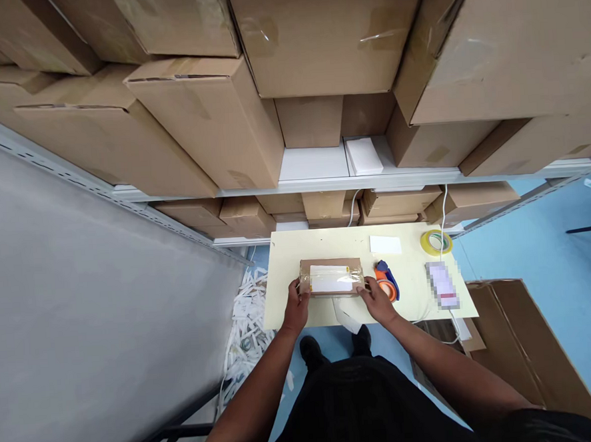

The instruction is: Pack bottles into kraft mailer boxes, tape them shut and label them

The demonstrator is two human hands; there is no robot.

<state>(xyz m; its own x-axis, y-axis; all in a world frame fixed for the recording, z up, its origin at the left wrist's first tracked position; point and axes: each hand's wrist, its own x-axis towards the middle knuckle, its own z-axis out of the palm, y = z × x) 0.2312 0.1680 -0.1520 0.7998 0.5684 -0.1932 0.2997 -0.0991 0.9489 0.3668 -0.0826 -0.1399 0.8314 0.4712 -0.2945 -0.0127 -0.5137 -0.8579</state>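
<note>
- Crosswise on the counter (287,248), the box (330,263) has its long axis running left to right.
- Brown cardboard, white label (331,281), shiny clear tape (357,278).
- Left hand (297,306) and right hand (375,297) pinch its ends.

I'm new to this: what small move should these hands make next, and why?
Perhaps press the clear tape down at the ends of the cardboard box: the tape runs over the white label toward both ends, and the left hand and right hand hold the box there. Whether any tape is loose, I can't tell.
</note>
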